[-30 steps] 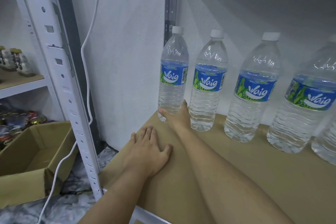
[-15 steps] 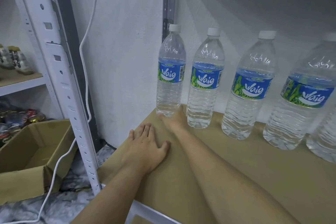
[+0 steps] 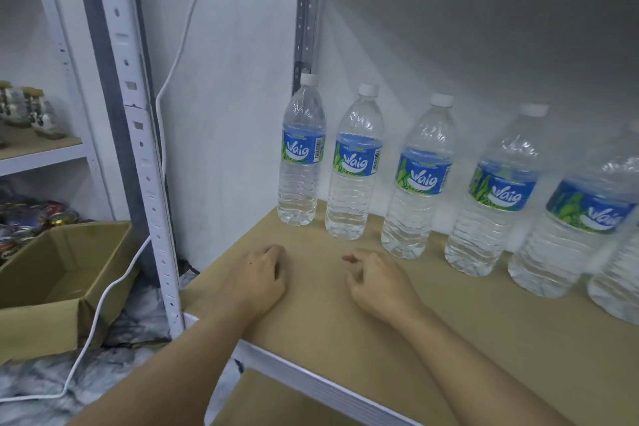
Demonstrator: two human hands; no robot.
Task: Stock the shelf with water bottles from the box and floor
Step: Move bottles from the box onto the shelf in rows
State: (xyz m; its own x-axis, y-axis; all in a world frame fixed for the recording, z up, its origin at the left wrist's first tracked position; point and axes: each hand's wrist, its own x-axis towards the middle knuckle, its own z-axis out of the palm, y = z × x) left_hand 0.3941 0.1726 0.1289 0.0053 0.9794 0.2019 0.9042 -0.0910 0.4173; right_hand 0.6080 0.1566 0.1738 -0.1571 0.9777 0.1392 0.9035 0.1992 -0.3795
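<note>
Several clear water bottles with blue "Waig" labels and white caps stand in a row at the back of the brown shelf board [image 3: 466,328]. The leftmost bottle [image 3: 301,152] stands in the back left corner, the second bottle [image 3: 356,166] just right of it. My left hand [image 3: 259,277] rests on the board with fingers curled under, holding nothing. My right hand [image 3: 377,282] hovers beside it, fingers loosely curled and empty. Both hands are a short way in front of the bottles, touching none.
A white perforated upright [image 3: 145,162] stands left of the shelf, with a white cable [image 3: 103,290] hanging by it. An open cardboard box [image 3: 55,280] sits on the floor at left. Another shelf [image 3: 38,149] at far left holds small jars. A lower board [image 3: 276,405] shows below.
My right hand has let go of the leftmost bottle and drawn back toward me. My left hand's flat fingers have curled. The view has tilted up and pulled back.
</note>
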